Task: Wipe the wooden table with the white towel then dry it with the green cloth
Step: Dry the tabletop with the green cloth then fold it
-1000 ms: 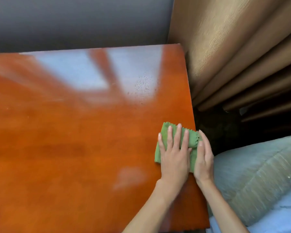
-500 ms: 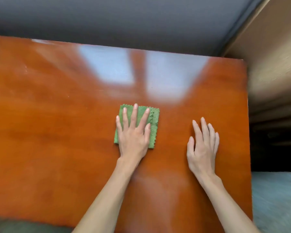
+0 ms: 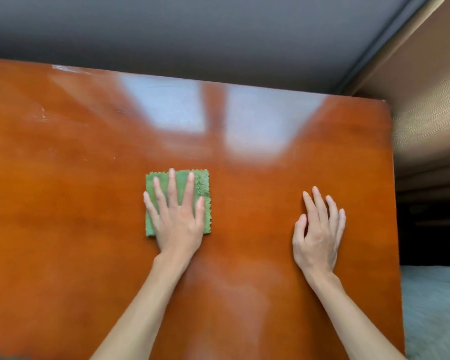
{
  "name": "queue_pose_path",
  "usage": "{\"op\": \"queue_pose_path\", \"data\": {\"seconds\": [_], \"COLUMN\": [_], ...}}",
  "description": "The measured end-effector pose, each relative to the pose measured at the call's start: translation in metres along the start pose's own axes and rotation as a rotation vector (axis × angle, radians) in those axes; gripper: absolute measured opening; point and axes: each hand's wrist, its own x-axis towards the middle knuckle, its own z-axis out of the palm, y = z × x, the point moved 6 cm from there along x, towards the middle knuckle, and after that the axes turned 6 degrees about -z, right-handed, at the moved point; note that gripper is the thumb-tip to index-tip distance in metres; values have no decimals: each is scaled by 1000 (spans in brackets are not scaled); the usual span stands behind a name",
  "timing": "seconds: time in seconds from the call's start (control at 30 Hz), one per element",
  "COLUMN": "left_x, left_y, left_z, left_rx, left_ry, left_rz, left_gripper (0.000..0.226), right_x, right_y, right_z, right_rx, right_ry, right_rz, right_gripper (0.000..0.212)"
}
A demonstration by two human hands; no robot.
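Note:
A glossy orange-brown wooden table (image 3: 63,203) fills most of the view. A folded green cloth (image 3: 202,183) lies flat near its middle. My left hand (image 3: 178,216) presses down on the cloth with fingers spread, covering most of it. My right hand (image 3: 318,229) rests on the bare wood to the right, fingers apart, holding nothing. The white towel is not in view.
A grey wall (image 3: 192,35) runs along the table's far edge. Beige curtains (image 3: 426,113) hang past the right edge, with a dark gap below them. A pale grey-blue cushion (image 3: 434,307) sits at the lower right, beside the table.
A second ago both hands held the cloth at the table's right edge. My left hand slid the cloth leftward to the middle. My right hand came off it onto bare wood.

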Motion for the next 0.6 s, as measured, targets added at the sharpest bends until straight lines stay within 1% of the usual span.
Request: {"op": "queue_pose_path", "data": {"seconds": [0.07, 0.17, 0.2, 0.27, 0.3, 0.33, 0.4, 0.43, 0.5, 0.6], "left_x": [-12, -49, -60, -70, -70, -69, -60, -51, -26, 21], "left_y": [59, 154, 178, 203, 205, 203, 186, 173, 135, 53], "left_z": [15, 38, 43, 49, 50, 49, 42, 36, 25, 6], "left_rx": [0, -2, -2, 10, 19, 13, -18, -25, -26, -8], "left_ry": [1, -106, -138, -175, -168, -154, -124, -108, -80, -66], "left_rz": [161, 407, 460, 509, 529, 552, 580, 565, 461, 287], "left_gripper": [59, 57, 55, 54, 54, 53, 53, 53, 53, 54], "right_x": [0, -1, -2, -4, -5, -6, -6, -5, -4, -2], "right_y": [0, 4, 8, 18, 20, 20, 12, 9, 4, 0], "right_z": [-1, -3, -4, -9, -11, -11, -8, -7, -6, -7], "right_rx": [42, 160, 206, 284, 301, 298, 254, 209, 113, 54], "right_ry": [23, 84, 123, 215, 241, 232, 155, 118, 67, 26], "right_rz": [7, 22, 24, 45, 64, 70, 50, 42, 40, 52], "right_gripper": [48, 50, 51, 50, 49, 49, 49, 49, 48, 48]}}
